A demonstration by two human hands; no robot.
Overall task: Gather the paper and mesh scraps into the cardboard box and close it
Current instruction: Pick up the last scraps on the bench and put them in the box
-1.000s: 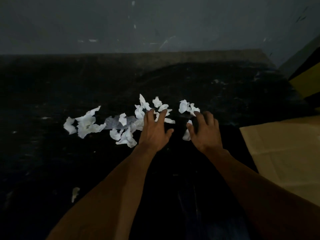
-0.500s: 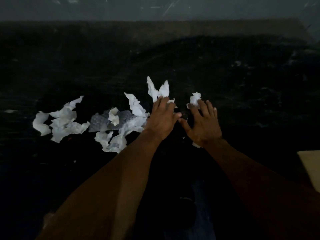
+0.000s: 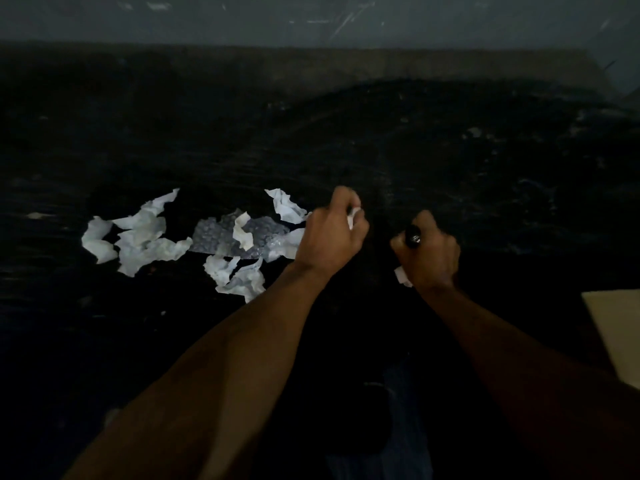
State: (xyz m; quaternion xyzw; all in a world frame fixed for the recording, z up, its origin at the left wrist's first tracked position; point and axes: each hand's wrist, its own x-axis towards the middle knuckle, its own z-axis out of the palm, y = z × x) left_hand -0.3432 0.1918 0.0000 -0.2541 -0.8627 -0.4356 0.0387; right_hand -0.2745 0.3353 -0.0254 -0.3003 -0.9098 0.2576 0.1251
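Two grips: left hand (image 3: 329, 233) clenched on paper; right hand (image 3: 427, 252) fisted on paper plus a dark cylinder (image 3: 412, 235), can't identify.
Scraps left: white paper scraps (image 3: 138, 237) and mesh scrap (image 3: 221, 235) on desk (image 3: 450, 161), left of my hands.
Box: cardboard box (image 3: 616, 330) near right.
Risk: overfull fists may shed bits in transit.

Crumpled matt white paper scraps (image 3: 138, 237) and a translucent mesh scrap (image 3: 221, 237) on a scuffed black surface (image 3: 450, 161).
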